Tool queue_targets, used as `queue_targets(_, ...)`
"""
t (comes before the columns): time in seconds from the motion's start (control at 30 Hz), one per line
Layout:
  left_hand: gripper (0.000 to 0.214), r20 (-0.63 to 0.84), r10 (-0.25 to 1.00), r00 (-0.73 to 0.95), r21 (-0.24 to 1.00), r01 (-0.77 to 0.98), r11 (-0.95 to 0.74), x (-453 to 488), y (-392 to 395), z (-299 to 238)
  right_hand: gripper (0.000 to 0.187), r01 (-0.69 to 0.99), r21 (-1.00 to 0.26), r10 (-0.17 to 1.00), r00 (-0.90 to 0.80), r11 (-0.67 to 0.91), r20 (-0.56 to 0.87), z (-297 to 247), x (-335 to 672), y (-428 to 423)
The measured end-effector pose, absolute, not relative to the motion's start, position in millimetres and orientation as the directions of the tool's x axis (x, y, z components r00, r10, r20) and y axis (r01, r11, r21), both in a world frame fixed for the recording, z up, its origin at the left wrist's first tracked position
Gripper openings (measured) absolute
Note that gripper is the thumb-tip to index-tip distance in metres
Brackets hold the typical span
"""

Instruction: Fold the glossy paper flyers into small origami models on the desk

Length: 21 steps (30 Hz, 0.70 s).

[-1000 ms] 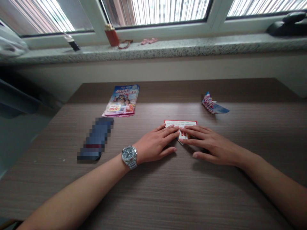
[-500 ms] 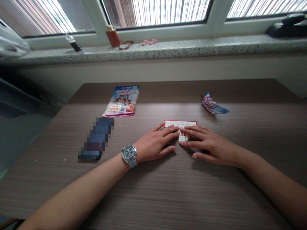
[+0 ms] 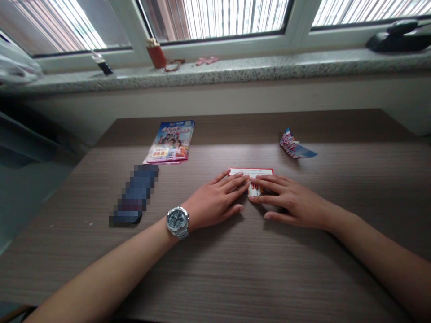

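Observation:
A folded sheet of white paper with a red border (image 3: pixel 253 172) lies on the wooden table (image 3: pixel 235 260). My left hand (image 3: pixel 215 202), with a metal watch (image 3: pixel 177 221) on its wrist, lies flat on the paper's left part, fingers stretched out. Pressing flat on the right part is my right hand (image 3: pixel 292 201), fingers stretched out too. The fingertips of both hands almost meet over the middle of the paper. Most of the sheet is hidden under the hands.
A colourful leaflet (image 3: pixel 171 141) lies at the back left of the table. A dark flat object (image 3: pixel 134 195) sits left of my left hand. A folded colourful paper (image 3: pixel 294 146) stands at the back right. Small items rest on the stone windowsill (image 3: pixel 235 72).
Both hands stay flat on the paper. The view has shifted slightly; the hands sit a little further left in the picture.

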<state>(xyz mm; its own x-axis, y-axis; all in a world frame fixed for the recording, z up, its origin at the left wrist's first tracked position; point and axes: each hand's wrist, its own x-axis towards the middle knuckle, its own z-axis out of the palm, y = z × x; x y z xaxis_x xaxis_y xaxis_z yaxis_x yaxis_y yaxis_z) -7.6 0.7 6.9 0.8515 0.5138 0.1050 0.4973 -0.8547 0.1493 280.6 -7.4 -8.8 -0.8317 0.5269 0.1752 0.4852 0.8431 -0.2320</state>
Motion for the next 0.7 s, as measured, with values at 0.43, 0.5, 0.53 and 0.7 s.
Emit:
queue_targets(0.43, 0.05, 0.04, 0.555, 0.831, 0.192, 0.539, -0.82, -16.5, -13.8, 6.3, 0.05, 0.486, -0.264, 0.537, -0.823, 0.833, 0.182, -10.6, 280.5, -8.2)
queue_targets(0.5, 0.051, 0.039, 0.557, 0.83, 0.206, 0.539, -0.817, -16.3, -12.4, 6.7, 0.05, 0.487, -0.26, 0.538, -0.824, 0.834, 0.18, -10.7, 281.0, -8.8)
queue_targets(0.53, 0.051, 0.039, 0.556, 0.83, 0.211, 0.537, -0.817, -16.6, -11.1, 6.9, 0.05, 0.489, -0.254, 0.537, -0.825, 0.834, 0.176, -10.7, 281.3, -9.0)
queue_targets(0.7, 0.051, 0.061, 0.622, 0.781, 0.196, 0.602, -0.775, -24.4, 0.7, 7.7, 0.049, 0.493, -0.246, 0.538, -0.827, 0.834, 0.166, -10.9, 281.0, -8.6)
